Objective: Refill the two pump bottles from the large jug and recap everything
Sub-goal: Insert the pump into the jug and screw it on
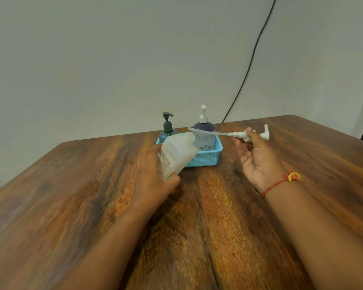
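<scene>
Our left hand (153,176) clasps the tilted jug (177,154), our right hand (258,158) pinches its pump (247,136) — an open, tipped jug could spill.

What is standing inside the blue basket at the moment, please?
Two pump bottles stand in the blue basket: a teal bottle with a dark pump and a floral bottle with a white pump. The tilted jug in the left hand hides the teal bottle's lower half.

Left hand (153,181) tilts the jug (177,154); right hand (258,160) apparently pinches its pump (247,135).
</scene>
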Demonstrator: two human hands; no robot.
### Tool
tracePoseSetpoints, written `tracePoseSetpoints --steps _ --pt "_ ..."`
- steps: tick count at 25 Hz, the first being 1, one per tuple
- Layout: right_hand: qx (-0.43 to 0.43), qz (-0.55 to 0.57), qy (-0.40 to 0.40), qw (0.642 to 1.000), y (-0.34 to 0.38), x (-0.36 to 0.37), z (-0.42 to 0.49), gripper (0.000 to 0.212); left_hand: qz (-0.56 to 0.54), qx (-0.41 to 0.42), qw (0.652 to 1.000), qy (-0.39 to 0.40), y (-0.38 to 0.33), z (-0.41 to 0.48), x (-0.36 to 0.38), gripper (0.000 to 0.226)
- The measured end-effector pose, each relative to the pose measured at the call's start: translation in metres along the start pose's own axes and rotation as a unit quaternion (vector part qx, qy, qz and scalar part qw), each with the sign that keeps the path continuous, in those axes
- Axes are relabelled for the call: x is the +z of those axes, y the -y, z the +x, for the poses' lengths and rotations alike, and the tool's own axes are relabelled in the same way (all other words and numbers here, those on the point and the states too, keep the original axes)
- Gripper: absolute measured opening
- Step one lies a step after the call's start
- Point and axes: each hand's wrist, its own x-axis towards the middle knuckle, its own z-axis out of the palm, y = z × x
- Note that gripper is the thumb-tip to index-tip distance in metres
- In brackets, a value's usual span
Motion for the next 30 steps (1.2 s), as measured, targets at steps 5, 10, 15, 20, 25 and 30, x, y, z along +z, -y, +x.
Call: tracePoseSetpoints --steps 5,10,15,20,25,30 --pt "-0.045 -0.001 0.007 0.999 0.002 0.001 -0.002 0.030 0.011 -0.001 1.000 -0.012 0.004 0.002 -0.001 0.089" --pt "-0.087 -0.044 0.028 0.995 0.004 0.003 -0.005 0.018 0.033 -0.006 0.999 -0.024 0.006 0.004 -0.002 0.087" --pt "-0.109 -0.048 0.049 0.992 0.008 0.005 -0.009 0.016 0.057 -0.019 0.997 -0.054 0.010 0.007 -0.008 0.083" --pt "-0.109 -0.076 0.063 0.989 0.007 0.006 -0.012 0.015 0.065 -0.027 0.997 -0.046 0.013 0.007 -0.009 0.084" --pt "-0.121 -0.114 0.078 0.983 0.005 0.008 -0.015 0.021 0.075 -0.025 0.997 -0.016 0.008 0.006 -0.010 0.087" --pt "-0.117 -0.141 0.107 0.977 0.003 0.008 -0.016 0.030 0.091 -0.023 0.996 0.007 0.003 0.003 -0.012 0.088"
